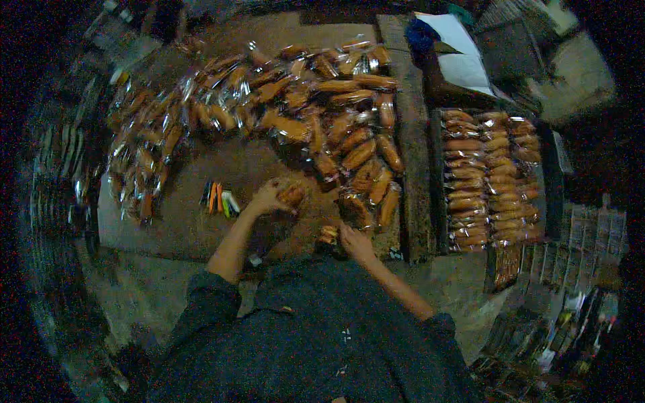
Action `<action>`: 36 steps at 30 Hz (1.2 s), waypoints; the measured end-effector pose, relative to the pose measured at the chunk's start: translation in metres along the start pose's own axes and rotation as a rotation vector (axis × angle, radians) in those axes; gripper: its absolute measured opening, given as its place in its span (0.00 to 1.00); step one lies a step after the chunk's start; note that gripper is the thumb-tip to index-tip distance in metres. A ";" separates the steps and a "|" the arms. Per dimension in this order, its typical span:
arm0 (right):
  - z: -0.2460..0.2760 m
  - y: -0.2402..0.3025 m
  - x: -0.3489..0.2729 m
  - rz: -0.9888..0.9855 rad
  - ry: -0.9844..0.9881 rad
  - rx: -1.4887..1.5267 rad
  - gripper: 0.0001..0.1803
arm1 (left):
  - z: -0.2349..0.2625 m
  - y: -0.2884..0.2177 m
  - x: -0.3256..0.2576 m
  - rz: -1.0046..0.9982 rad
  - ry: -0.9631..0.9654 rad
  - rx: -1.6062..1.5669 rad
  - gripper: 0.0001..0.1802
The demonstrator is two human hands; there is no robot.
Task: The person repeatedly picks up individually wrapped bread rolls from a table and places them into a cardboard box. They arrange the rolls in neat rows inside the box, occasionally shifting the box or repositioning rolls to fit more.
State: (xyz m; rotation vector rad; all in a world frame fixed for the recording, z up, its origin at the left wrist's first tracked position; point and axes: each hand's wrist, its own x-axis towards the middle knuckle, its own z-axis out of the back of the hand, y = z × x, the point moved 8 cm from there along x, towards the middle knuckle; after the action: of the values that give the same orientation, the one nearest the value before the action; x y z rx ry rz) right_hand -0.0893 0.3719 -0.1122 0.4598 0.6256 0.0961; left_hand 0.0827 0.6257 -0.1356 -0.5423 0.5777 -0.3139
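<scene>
My left hand (pixel 269 197) reaches forward over a brown mat (pixel 195 228) and grips a wrapped orange bun (pixel 293 195). Close to my body, my right hand (pixel 355 243) holds another wrapped bun (pixel 328 234) by its end. A large heap of similar clear-wrapped orange buns (pixel 322 114) curves across the mat beyond both hands, with more of them trailing down the left side (pixel 144 161).
A dark tray (pixel 554 181) to the right holds neat rows of wrapped buns (pixel 487 178). A few coloured markers (pixel 219 199) lie on the mat left of my left hand. White paper (pixel 463 64) sits at the back right. Packets line the lower right.
</scene>
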 end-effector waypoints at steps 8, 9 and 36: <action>0.084 -0.045 -0.001 -0.298 -0.513 0.289 0.45 | -0.009 -0.017 -0.015 -0.064 -0.112 0.103 0.54; 0.080 -0.047 0.006 -0.268 -0.528 0.272 0.48 | -0.005 -0.024 -0.024 -0.056 -0.151 0.133 0.53; 0.046 0.049 0.105 0.497 -0.111 -0.447 0.36 | 0.007 -0.021 -0.112 0.384 -0.374 0.025 0.45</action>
State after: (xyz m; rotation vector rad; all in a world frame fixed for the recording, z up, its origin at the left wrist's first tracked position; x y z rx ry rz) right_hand 0.0250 0.4217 -0.1147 0.1759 0.3535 0.6651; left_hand -0.0052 0.6587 -0.0703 -0.4406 0.3037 0.1443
